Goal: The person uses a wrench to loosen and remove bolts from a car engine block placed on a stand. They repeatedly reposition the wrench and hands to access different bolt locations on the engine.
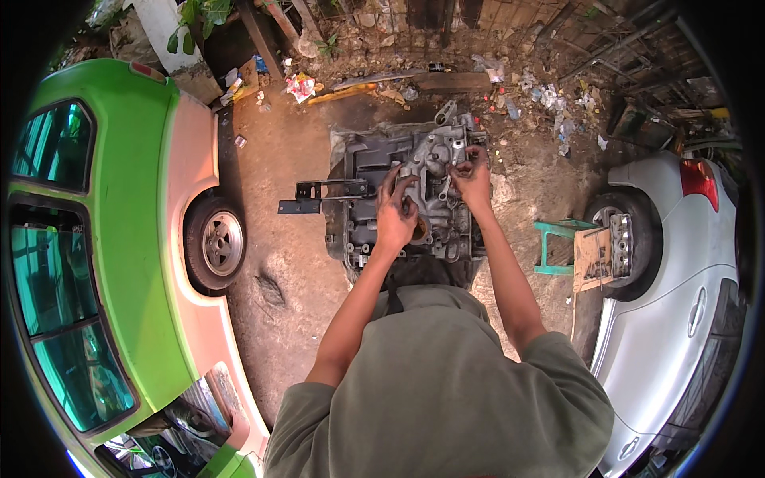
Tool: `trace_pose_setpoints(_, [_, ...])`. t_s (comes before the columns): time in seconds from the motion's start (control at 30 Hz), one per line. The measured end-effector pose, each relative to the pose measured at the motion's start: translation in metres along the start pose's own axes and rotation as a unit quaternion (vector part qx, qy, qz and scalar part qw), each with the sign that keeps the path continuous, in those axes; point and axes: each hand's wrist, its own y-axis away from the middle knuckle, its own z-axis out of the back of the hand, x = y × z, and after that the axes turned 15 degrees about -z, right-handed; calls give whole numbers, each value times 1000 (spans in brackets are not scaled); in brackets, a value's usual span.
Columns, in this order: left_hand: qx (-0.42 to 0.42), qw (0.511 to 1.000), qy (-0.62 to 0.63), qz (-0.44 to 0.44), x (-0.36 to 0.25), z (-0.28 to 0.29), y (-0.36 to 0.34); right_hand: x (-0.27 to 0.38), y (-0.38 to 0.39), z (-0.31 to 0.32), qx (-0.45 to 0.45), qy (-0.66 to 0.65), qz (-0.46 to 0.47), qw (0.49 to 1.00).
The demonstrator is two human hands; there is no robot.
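A dirty engine block (pixel 360 227) stands in front of me, with a light grey metal engine cover (pixel 435 159) on its right part. My left hand (pixel 396 213) curls its blackened fingers at the cover's left edge, the thumb bent inward. At the opposite edge, my right hand (pixel 473 182) has its thumb and fingers closed around the metal. Both palms face the cover and hide the exact contact points. A round opening with a brownish rim (pixel 421 231) shows just right of my left wrist. Black metal brackets (pixel 331 190) stick out from the block's left side.
A green car with a bare wheel (pixel 215 244) stands at left, a silver car (pixel 677 295) at right. Beside the silver car, a green stool (pixel 554 247) stands next to cardboard (pixel 594 259) and a metal engine part (pixel 621 245). Litter (pixel 550 99) lies along the far edge.
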Motion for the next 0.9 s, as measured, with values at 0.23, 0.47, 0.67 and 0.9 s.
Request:
trace_pose_setpoints(0.23, [15, 1000, 0, 1, -2, 2, -2, 2, 23, 25, 23, -330, -12, 944])
trace_pose_setpoints(0.47, [131, 968, -154, -151, -16, 4, -7, -24, 55, 48, -41, -414, -80, 906])
trace_pose_setpoints(0.67, [236, 946, -162, -151, -23, -16, -20, -46, 68, 56, -54, -399, -82, 912])
trace_pose_setpoints(0.9, [327, 927, -131, -132, -16, -34, -37, -54, 78, 51, -45, -375, -106, 920])
